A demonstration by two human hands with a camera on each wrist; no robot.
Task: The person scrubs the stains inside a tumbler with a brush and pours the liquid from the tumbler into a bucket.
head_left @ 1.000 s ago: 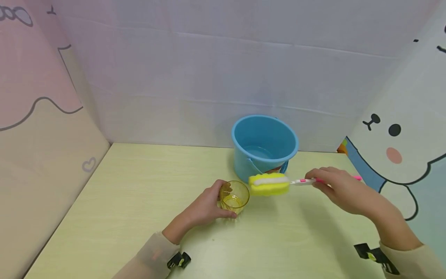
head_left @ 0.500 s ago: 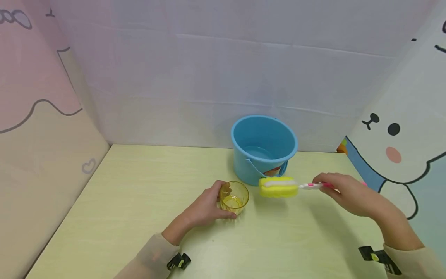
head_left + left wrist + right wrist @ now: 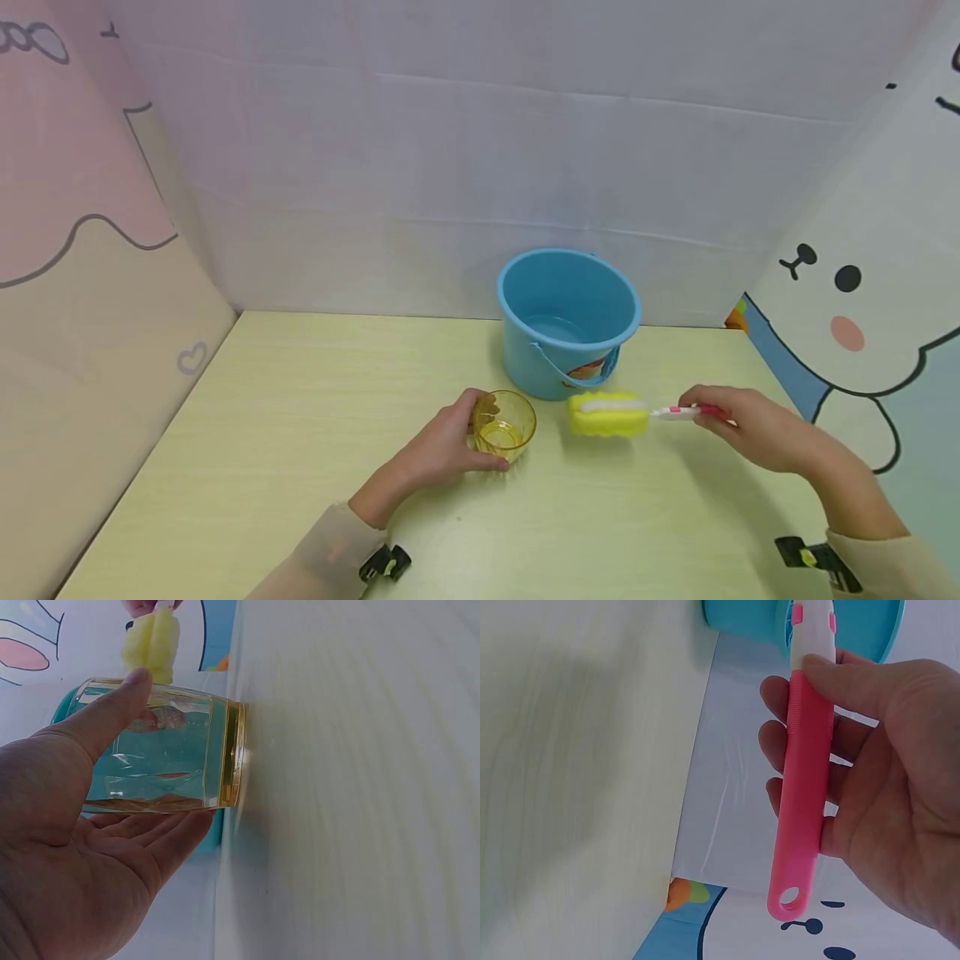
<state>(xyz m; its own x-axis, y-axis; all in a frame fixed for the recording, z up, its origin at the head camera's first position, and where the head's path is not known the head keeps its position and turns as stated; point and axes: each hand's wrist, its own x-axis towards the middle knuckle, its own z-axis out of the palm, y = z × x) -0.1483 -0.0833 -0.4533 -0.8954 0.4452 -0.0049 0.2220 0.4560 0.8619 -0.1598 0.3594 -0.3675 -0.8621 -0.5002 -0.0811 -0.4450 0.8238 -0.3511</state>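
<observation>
A clear amber glass cup stands upright on the table, and my left hand grips its side. In the left wrist view the thumb lies along one side of the glass cup and the fingers along the other. My right hand holds a sponge brush by its pink handle, thumb on top and fingers curled underneath. The brush's yellow and white sponge head points left, above the table and to the right of the cup, apart from it.
A blue bucket stands behind the cup and the sponge head, its handle hanging at the front. The pale wooden table meets a white cloth wall at the back. Printed cartoon panels flank both sides.
My right hand has drawn the sponge brush right and slightly nearer to me, away from the cup. The left hand and the cup have stayed in place.
</observation>
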